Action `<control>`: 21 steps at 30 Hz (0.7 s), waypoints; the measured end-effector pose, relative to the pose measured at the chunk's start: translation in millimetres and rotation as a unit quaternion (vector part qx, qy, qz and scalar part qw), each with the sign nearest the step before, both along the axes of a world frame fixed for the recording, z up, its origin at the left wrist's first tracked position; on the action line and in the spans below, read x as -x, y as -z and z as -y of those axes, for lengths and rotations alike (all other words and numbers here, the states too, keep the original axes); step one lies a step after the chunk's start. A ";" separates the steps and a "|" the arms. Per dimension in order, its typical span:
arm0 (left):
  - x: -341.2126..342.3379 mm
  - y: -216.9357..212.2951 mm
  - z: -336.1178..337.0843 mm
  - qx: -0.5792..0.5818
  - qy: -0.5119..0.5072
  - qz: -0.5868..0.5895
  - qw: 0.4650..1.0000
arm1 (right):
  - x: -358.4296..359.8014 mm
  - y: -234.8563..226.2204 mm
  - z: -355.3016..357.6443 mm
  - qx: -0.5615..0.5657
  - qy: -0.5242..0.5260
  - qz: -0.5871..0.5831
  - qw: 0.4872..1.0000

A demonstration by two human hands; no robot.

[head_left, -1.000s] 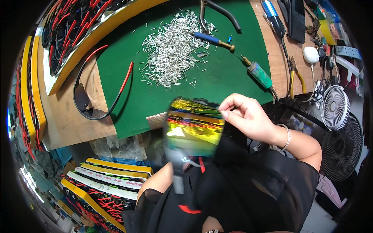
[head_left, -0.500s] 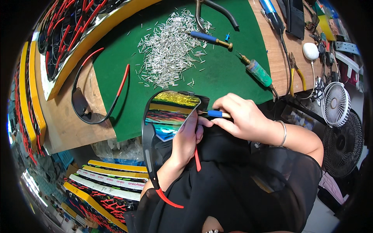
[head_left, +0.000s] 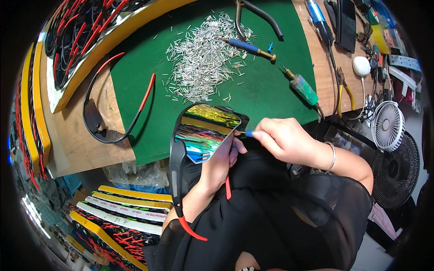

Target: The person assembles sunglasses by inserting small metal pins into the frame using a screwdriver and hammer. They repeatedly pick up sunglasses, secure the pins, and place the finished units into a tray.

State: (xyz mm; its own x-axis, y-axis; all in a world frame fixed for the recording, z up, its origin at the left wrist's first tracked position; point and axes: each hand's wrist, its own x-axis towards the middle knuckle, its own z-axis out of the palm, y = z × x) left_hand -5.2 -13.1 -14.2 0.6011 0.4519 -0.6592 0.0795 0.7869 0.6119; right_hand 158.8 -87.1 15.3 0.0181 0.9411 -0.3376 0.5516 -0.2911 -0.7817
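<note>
My left hand (head_left: 218, 166) is closed around the frame of black sunglasses (head_left: 205, 131) with a mirrored, multicoloured lens. One dark temple with a red tip hangs down over my left forearm; part of a second red tip shows below the hand. My right hand (head_left: 287, 141) grips a small screwdriver (head_left: 249, 133) with a blue handle, most of it hidden in my fingers. Its thin shaft points at the hinge side of the sunglasses, to the right of the lens. Whether the tip touches a screw is too small to tell.
Beyond my hands, a heap of small metal pins (head_left: 201, 58) covers the green mat (head_left: 135, 135). A blue-handled tool (head_left: 246, 46), pliers (head_left: 262, 18) and a green-handled electric screwdriver (head_left: 303, 89) lie around it. More sunglasses (head_left: 95, 119) rest at left. Fans (head_left: 388, 124) stand at right.
My right hand has slid back to the right along the screwdriver and wrapped more of its handle. The lens has tilted slightly in my left hand. The whole view has shifted a little.
</note>
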 end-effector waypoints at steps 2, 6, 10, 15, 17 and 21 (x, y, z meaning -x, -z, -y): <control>-0.2 0.0 0.8 -0.003 -0.003 -0.001 1.000 | 5.6 -5.7 -3.5 -0.084 0.074 0.005 0.994; 0.0 -2.2 1.7 -0.012 0.004 -0.008 1.000 | -1.2 -9.6 -5.1 0.119 0.039 -0.076 0.989; 0.1 2.7 1.5 0.000 -0.004 -0.003 1.000 | 1.5 0.0 1.2 -0.064 0.017 0.014 0.998; -0.6 -1.7 0.7 -0.007 0.003 0.000 1.000 | 0.6 -0.1 2.1 -0.001 0.025 -0.032 0.999; -0.3 -0.5 0.3 -0.005 0.002 -0.003 1.000 | 2.9 4.9 3.5 -0.066 0.016 0.014 0.998; -0.3 2.0 0.4 -0.007 -0.005 -0.001 1.000 | 6.4 -1.2 -0.1 -0.126 0.045 0.043 0.990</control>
